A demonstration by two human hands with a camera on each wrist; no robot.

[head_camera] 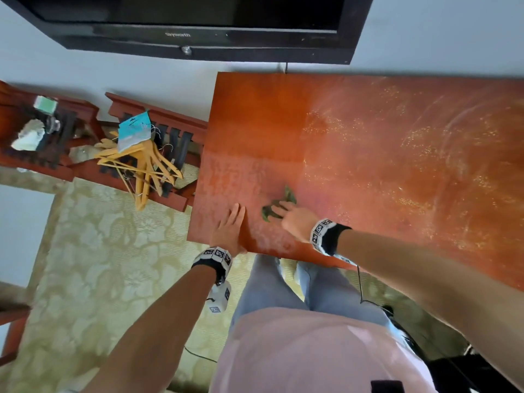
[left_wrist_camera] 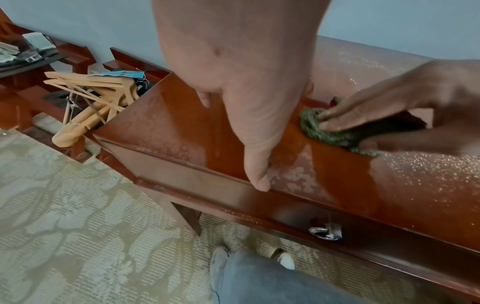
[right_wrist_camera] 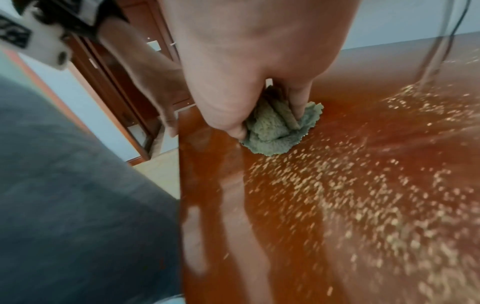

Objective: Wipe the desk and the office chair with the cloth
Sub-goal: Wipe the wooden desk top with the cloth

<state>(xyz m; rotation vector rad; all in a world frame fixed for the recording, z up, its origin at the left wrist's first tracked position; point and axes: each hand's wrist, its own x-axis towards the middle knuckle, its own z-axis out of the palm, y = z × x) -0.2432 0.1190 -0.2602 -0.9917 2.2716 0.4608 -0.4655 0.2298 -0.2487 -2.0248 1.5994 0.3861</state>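
Observation:
The glossy red-brown desk [head_camera: 368, 137] fills the right of the head view. Its right part is covered in pale specks and smear marks. A bunched green cloth [head_camera: 289, 195] lies on the desk near the front left corner. My right hand [head_camera: 295, 219] presses down on it, and in the right wrist view the thumb and fingers pinch the cloth [right_wrist_camera: 270, 135]. My left hand [head_camera: 230, 222] lies flat on the desk just left of the cloth, fingers straight. In the left wrist view its thumb [left_wrist_camera: 257, 164] reaches the front edge. No office chair is plainly in view.
A black TV [head_camera: 198, 24] hangs on the wall above the desk. Left of the desk stands a wooden rack with several wooden hangers [head_camera: 141, 165]. Patterned carpet [head_camera: 99, 265] covers the floor. A drawer knob [left_wrist_camera: 324, 233] sits under the desk's front edge.

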